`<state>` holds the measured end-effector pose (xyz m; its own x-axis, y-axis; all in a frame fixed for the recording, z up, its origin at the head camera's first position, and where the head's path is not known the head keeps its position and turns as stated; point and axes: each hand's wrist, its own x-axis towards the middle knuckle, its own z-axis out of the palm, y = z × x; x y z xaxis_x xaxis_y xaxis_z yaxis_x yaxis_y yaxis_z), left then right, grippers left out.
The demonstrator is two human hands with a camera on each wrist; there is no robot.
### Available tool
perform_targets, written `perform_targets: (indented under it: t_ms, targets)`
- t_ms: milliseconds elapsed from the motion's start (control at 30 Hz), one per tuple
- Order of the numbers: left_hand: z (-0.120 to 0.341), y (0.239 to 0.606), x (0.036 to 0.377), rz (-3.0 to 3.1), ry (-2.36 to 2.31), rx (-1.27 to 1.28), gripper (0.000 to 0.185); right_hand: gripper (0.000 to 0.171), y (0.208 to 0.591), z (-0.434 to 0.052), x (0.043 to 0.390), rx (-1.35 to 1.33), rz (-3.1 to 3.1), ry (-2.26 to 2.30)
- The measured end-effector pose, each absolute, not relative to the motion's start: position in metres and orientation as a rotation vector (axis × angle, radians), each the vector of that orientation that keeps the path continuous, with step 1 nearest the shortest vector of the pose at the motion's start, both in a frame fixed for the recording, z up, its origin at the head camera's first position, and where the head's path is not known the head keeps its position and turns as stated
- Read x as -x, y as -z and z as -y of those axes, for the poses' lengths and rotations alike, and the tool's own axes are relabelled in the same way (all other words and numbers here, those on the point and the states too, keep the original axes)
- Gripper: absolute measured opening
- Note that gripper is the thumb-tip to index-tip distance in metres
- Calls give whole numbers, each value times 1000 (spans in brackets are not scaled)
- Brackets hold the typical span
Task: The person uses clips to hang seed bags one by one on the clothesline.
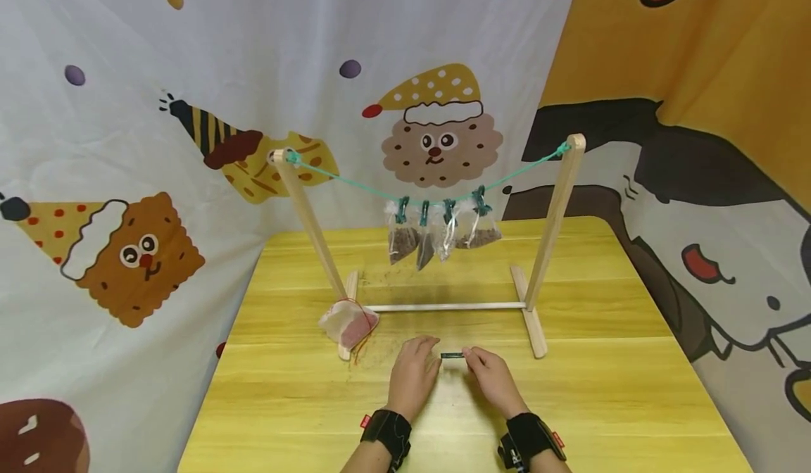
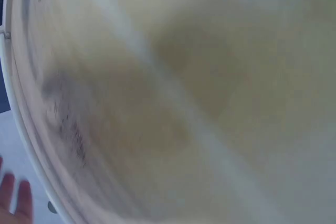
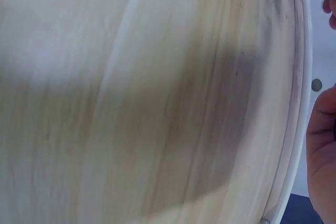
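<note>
Both hands rest on the desk near its front edge, about midway along it. The left hand (image 1: pixel 413 373) and the right hand (image 1: pixel 491 374) each pinch one end of a small dark green clothespin (image 1: pixel 452 355), which lies level between their fingertips, just above the desk (image 1: pixel 608 395) surface. A black strap sits on each wrist.

Just beyond the hands stands a small wooden drying rack (image 1: pixel 443 307) with two slanted posts, two feet and a thin white crossbar low between them. To the left of the hands, against the rack's left foot, lies a small clear bag (image 1: pixel 347 322) with pinkish contents and a red string; it touches the foot.

A green string (image 1: pixel 355 181) sags between the tops of the two posts. Four green clothespins (image 1: pixel 441 208) sit close together at its lowest part, each gripping a small clear bag with dark contents (image 1: pixel 437 237); the bags hang side by side, clear of the desk, toward the back edge.

Behind the desk hangs a curtain (image 1: pixel 158 142) printed with cartoon cookie figures in party hats.

The wrist views show only blurred wood grain and a pale rim; a few fingertips appear at their edges.
</note>
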<state>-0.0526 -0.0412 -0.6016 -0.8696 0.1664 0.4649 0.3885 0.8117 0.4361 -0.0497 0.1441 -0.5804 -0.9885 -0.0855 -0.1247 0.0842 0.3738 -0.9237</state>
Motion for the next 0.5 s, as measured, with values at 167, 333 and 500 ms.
perform_targets:
  t_ms: [167,333,500]
  targets:
    - [43,601,77,2631,554,402,56,41,577,-158,48,-83,-2475,1703]
    - [49,600,99,2731,352,310,65,40,575,-169,43,-117,-2499,1687]
    - [61,607,114,2823,317,217,60,44,575,-178,37,-136,-2518,1697]
